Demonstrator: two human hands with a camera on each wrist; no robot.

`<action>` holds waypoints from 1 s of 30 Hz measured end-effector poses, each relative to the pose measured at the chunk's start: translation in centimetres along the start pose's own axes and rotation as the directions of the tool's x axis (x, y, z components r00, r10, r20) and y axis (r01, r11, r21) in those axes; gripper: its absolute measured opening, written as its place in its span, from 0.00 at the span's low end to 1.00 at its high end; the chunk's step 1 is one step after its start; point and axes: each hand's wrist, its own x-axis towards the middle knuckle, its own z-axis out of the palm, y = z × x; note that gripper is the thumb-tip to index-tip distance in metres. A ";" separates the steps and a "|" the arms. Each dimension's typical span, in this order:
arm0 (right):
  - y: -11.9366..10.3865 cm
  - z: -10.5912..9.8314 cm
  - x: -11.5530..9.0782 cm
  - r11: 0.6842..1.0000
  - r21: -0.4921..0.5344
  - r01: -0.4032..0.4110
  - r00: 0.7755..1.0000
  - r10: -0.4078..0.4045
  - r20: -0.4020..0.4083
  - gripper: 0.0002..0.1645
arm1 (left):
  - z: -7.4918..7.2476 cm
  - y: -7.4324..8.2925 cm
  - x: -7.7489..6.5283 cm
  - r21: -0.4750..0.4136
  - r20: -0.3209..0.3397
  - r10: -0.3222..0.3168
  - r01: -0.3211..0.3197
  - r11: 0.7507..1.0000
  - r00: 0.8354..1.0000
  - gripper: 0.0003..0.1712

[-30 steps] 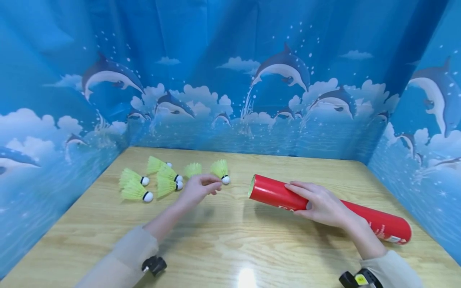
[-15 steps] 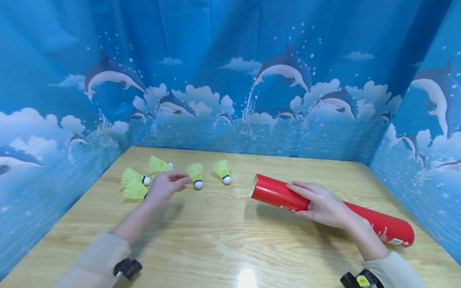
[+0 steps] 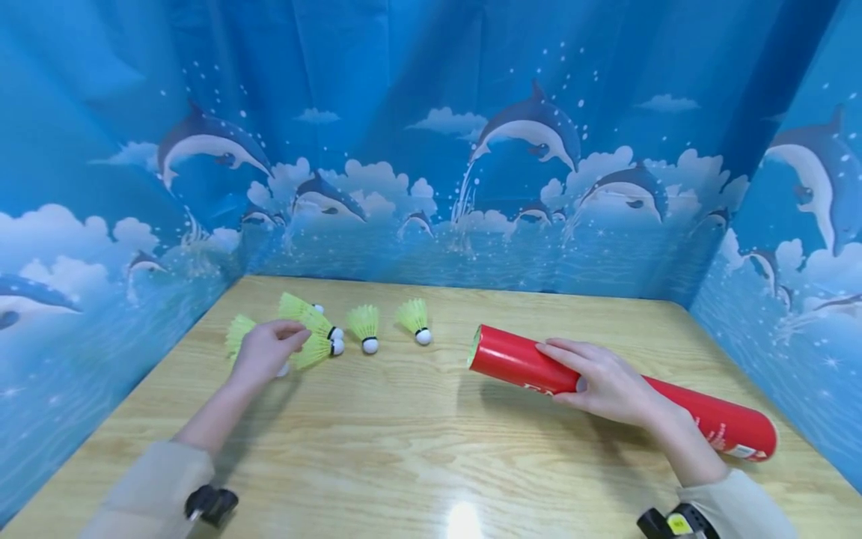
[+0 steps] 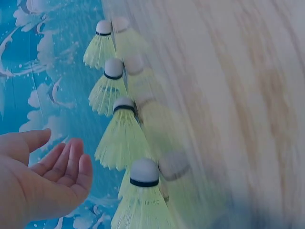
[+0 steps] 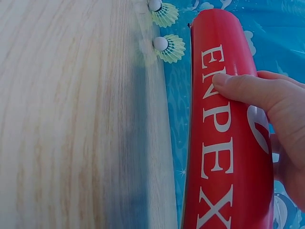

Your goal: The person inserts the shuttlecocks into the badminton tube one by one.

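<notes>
My right hand [image 3: 599, 378] grips the long red shuttlecock tube [image 3: 714, 415], thumb on one side and fingers over the top. The tube's open end, pale green inside, faces left and is raised off the table; white letters show along it in the right wrist view. Over the left group of yellow shuttlecocks hovers my left hand [image 3: 266, 352], its fingers loosely bent and nothing in them, as the left wrist view shows. It partly hides the leftmost shuttlecocks. Apart from these stand a shuttlecock [image 3: 364, 322] and another shuttlecock [image 3: 414, 318], their white corks toward me.
The light wooden table [image 3: 404, 434] lies under everything. A blue curtain [image 3: 417, 150] printed with dolphins closes off its back and both sides. Black cameras [image 3: 211, 505] sit at both wrists.
My left hand has moved left, from beside the rightmost shuttlecock to over the left group. The shuttlecocks stay where they were. My right hand and the tube hold almost still.
</notes>
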 end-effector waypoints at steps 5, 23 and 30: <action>0.1 0.0 0.0 1.000 -0.006 0.007 1.000 -0.007 -0.003 0.51 | -0.6 -0.5 0.2 0.075 -0.002 -0.015 0.015 0.997 1.000 0.24; 0.2 0.1 -0.1 1.000 -0.012 -0.007 1.000 0.007 0.007 0.50 | -0.2 -1.4 1.1 0.069 0.125 -0.088 0.079 0.994 0.988 0.30; 0.2 0.2 -0.1 1.000 -0.013 -0.005 1.000 0.005 0.009 0.50 | 0.6 -1.3 1.6 0.062 0.094 -0.115 0.109 0.992 0.989 0.27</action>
